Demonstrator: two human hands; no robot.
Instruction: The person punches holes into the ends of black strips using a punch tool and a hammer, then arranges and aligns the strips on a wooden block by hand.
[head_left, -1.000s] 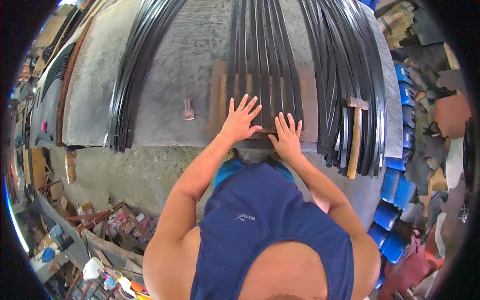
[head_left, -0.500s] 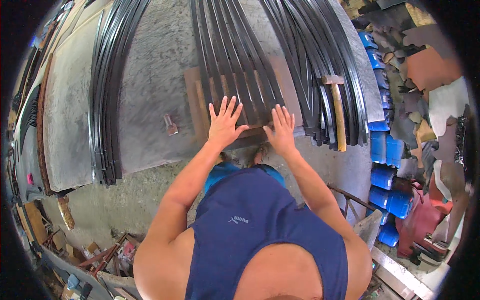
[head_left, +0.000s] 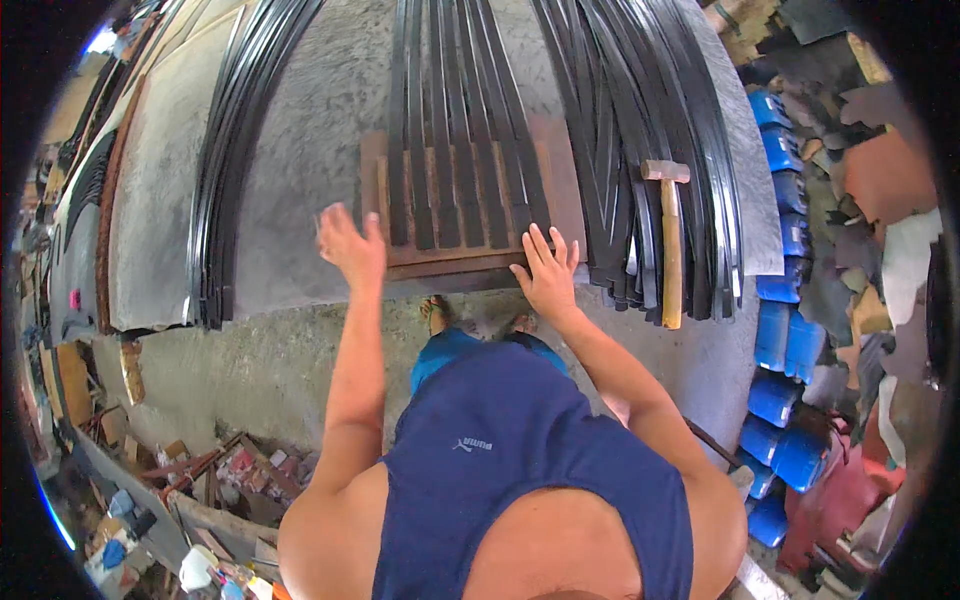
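Several black strips, perhaps leather (head_left: pixel 467 195), lie side by side on a brown board (head_left: pixel 460 262) at the near edge of a grey table. My right hand (head_left: pixel 548 272) is open, its stretched fingers resting at the near end of the rightmost strip and on the board. Left of the board, my left hand (head_left: pixel 352 250) is over the grey tabletop, thumb apart from slightly blurred fingers. It covers the spot where a small metal tool lay, and that tool is hidden.
A wooden-handled hammer (head_left: pixel 670 240) lies on a thick bundle of black strips (head_left: pixel 615 150) at right. Another strip bundle (head_left: pixel 225 200) lies at left. Beyond the table's right edge are blue containers (head_left: pixel 775 335) and scattered leather-like pieces (head_left: pixel 885 175).
My left hand has left the strips and moved left over the small metal tool. My right hand has shifted slightly left and nearer, still by the rightmost strip. The view has shifted slightly.
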